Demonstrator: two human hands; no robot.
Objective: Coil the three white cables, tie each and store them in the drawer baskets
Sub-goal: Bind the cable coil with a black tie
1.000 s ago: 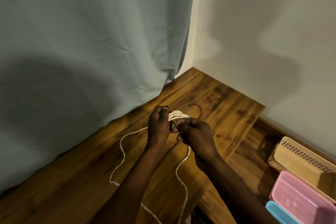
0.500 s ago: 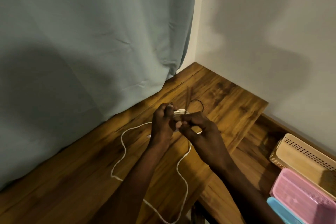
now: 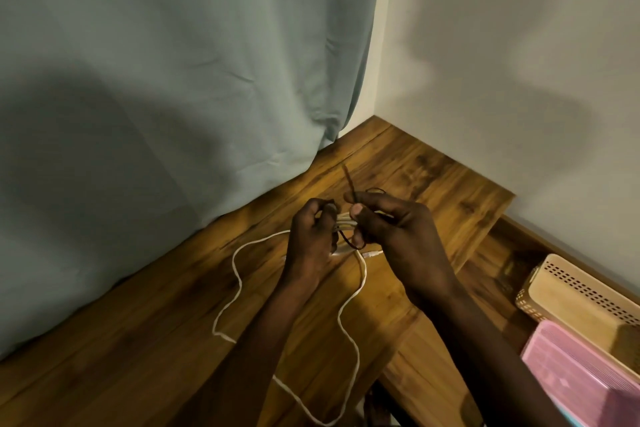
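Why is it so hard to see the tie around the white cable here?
Head view: dim warm light, with soft shadows on the curtain and wall. The thin dark tie is motion-blurred and blends into the wooden desk. The right hand hides part of the white cable.

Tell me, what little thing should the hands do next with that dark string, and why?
Probably pull the dark tie snug round the coiled white cable. The left hand grips the bunched loops, the right hand pinches the tie, which hangs slack in a loop under the bundle. Much of the cable lies loose on the wooden top, so it is not finished.
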